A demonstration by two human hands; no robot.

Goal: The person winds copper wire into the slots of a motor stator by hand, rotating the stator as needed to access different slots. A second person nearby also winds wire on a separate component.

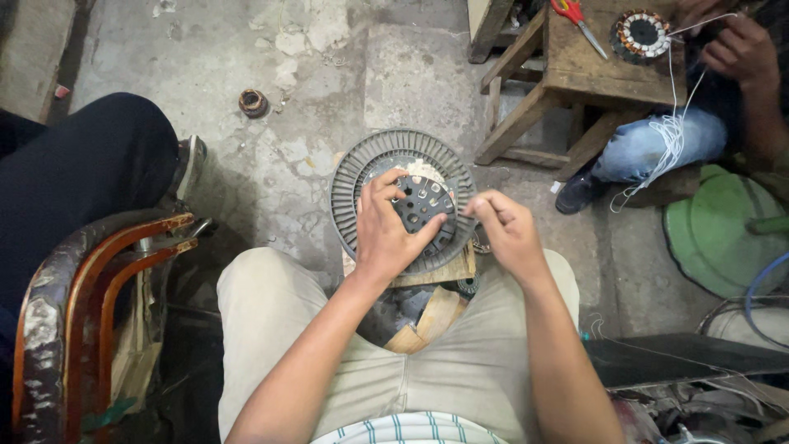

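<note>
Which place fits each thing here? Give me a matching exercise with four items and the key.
Things:
1. scissors
2. ribbed disc
3. green pan
4. small ring

Places:
A. on the floor at right
B. under the left hand
C. on the wooden stool
D. alone on the concrete, upper left

Pairs: 1-C, 2-B, 3-A, 4-D

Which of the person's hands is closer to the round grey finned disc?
The left. The left hand lies on top of the round grey finned disc, fingers on its dark centre. The right hand is at the disc's right edge, fingers pinched together.
</note>
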